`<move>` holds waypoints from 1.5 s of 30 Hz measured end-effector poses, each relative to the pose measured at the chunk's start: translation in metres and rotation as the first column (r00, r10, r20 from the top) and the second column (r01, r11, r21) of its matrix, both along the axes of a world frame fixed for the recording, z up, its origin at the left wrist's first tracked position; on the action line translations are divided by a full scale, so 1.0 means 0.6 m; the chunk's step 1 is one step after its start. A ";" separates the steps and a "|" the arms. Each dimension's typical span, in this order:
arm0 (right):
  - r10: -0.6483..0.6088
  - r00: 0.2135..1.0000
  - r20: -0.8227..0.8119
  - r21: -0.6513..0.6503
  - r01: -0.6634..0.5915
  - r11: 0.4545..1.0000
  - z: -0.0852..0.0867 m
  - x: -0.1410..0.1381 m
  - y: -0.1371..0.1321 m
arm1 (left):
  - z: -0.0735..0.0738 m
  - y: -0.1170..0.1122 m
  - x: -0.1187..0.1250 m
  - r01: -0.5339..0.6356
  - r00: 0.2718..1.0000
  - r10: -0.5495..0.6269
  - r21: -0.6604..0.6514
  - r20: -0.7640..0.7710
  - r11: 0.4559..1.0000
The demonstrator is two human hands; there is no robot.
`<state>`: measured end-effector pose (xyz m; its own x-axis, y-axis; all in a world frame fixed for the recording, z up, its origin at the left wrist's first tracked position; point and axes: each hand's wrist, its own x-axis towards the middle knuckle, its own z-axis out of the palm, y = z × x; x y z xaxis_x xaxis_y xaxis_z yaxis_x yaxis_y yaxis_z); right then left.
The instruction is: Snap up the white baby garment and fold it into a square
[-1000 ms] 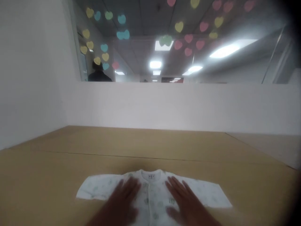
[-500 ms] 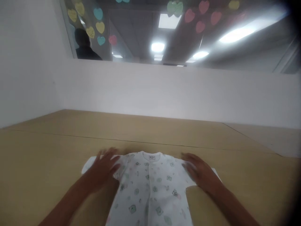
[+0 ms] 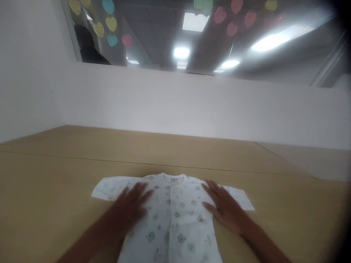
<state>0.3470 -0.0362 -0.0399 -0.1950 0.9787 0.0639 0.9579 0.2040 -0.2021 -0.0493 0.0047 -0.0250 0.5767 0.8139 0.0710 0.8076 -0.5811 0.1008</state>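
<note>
A white baby shirt (image 3: pixel 172 215) with a small green and pink print lies flat and face up on the tan tabletop (image 3: pixel 55 182), its collar and label away from me and its button placket running down the middle. My left hand (image 3: pixel 128 206) rests with spread fingers on the shirt's chest, just inside the left sleeve (image 3: pixel 109 189). My right hand (image 3: pixel 223 208) presses flat, fingers apart, near the right armhole, next to the right sleeve (image 3: pixel 237 194). The lower part of the shirt runs off the bottom of the view.
A white partition wall (image 3: pixel 175 102) stands behind the table, with a window above it bearing heart-shaped paper notes (image 3: pixel 111 23). Through the glass, a person in dark clothing (image 3: pixel 87 47) is seen from behind. A seam crosses the tabletop beyond the shirt.
Both hands have moved slightly inward over the shirt, and the sleeves now lie spread out flat. The view is nearly unchanged since half a second ago, after tilting up from a second ago.
</note>
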 end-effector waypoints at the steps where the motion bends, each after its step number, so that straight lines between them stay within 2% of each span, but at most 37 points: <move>1: -0.058 0.998 0.012 -0.014 0.058 0.998 -0.004 0.030 0.010 | 0.000 0.020 -0.029 -0.088 0.996 0.087 -0.025 -0.019 0.996; 3: -0.142 0.989 0.032 -0.040 0.143 0.989 -0.013 0.081 0.024 | 0.004 0.054 -0.081 -0.258 0.965 0.253 -0.060 -0.068 0.964; 5: -0.210 0.977 0.049 -0.041 0.212 0.976 -0.018 0.108 0.033 | 0.009 0.073 -0.109 -0.323 0.943 0.317 -0.045 -0.103 0.945; 6: -0.246 0.968 0.056 -0.013 0.247 0.969 -0.018 0.109 0.035 | 0.011 0.076 -0.109 -0.328 0.940 0.326 -0.001 -0.102 0.945; 8: -0.306 0.951 0.048 0.089 0.301 0.949 -0.012 0.079 0.034 | 0.013 0.065 -0.074 -0.296 0.950 0.306 0.142 -0.059 0.945; 10: -0.287 0.958 0.005 0.197 0.280 0.939 0.000 0.016 0.026 | 0.013 0.035 -0.007 -0.182 0.982 0.186 0.273 0.009 0.945; 12: -0.094 0.994 -0.048 0.224 0.102 0.969 0.010 -0.059 0.013 | 0.011 -0.008 0.065 0.024 0.999 -0.034 0.270 0.034 0.963; 14: 0.154 0.987 -0.048 0.144 -0.146 0.979 0.014 -0.116 0.000 | 0.010 -0.048 0.117 0.210 0.974 -0.224 0.205 0.043 0.956; 16: 0.210 0.977 -0.047 0.069 -0.206 0.976 0.009 -0.136 -0.005 | 0.008 -0.074 0.141 0.278 0.958 -0.284 0.111 0.045 0.954; 18: 0.108 0.994 -0.034 0.022 -0.108 0.994 0.002 -0.121 -0.001 | 0.002 -0.085 0.144 0.269 0.962 -0.271 0.045 0.037 0.962; 21: -0.069 0.998 -0.011 -0.022 0.069 0.997 -0.002 -0.063 0.013 | -0.015 -0.087 0.134 0.268 0.963 -0.268 0.002 0.013 0.964; 25: -0.219 0.976 -0.010 -0.051 0.218 0.975 0.013 -0.003 0.017 | -0.031 -0.090 0.123 0.330 0.944 -0.330 0.007 0.010 0.944; 27: -0.264 0.964 -0.026 -0.033 0.263 0.964 0.022 -0.002 0.014 | -0.021 -0.088 0.118 0.329 0.942 -0.331 0.039 0.048 0.943; 30: -0.332 0.941 -0.070 0.097 0.338 0.936 0.028 -0.048 0.010 | 0.007 -0.072 0.113 0.176 0.972 -0.189 0.098 0.142 0.980; 31: -0.315 0.945 -0.089 0.153 0.326 0.933 0.028 -0.073 0.009 | 0.014 -0.063 0.115 0.108 0.977 -0.127 0.114 0.174 0.988; 32: -0.240 0.965 -0.102 0.196 0.256 0.947 0.027 -0.099 0.009 | 0.017 -0.052 0.119 0.059 0.977 -0.083 0.125 0.195 0.990; 35: 0.089 0.993 -0.079 0.126 -0.079 0.989 0.019 -0.160 0.009 | 0.001 -0.019 0.128 0.063 0.981 -0.087 0.140 0.171 0.988; 36: 0.133 0.989 -0.068 0.085 -0.127 0.988 0.015 -0.167 0.011 | -0.009 -0.009 0.124 0.081 0.984 -0.103 0.148 0.147 0.986; 38: 0.102 0.994 -0.042 0.041 -0.100 0.994 0.003 -0.153 0.018 | -0.029 0.012 0.096 0.075 0.990 -0.095 0.175 0.109 0.982; 40: -0.008 1.000 -0.019 0.044 0.008 0.999 -0.010 -0.107 0.029 | -0.042 0.035 0.039 -0.018 0.996 0.000 0.194 0.092 0.981; 42: -0.139 0.990 -0.008 0.047 0.139 0.989 -0.023 -0.044 0.041 | -0.047 0.063 -0.035 -0.168 0.985 0.156 0.177 0.075 0.970; 44: -0.288 0.957 -0.014 0.089 0.289 0.953 -0.031 0.011 0.051 | -0.045 0.091 -0.095 -0.292 0.956 0.290 0.153 0.040 0.944; 45: -0.344 0.939 -0.023 0.147 0.344 0.928 -0.032 0.028 0.055 | -0.043 0.101 -0.110 -0.334 0.942 0.332 0.178 0.043 0.926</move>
<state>0.3636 -0.0034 -0.0592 0.1516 0.9656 0.2111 0.9751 -0.1111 -0.1919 -0.1155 0.0653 -0.0506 0.2726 0.9320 0.2390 0.9572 -0.2878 0.0304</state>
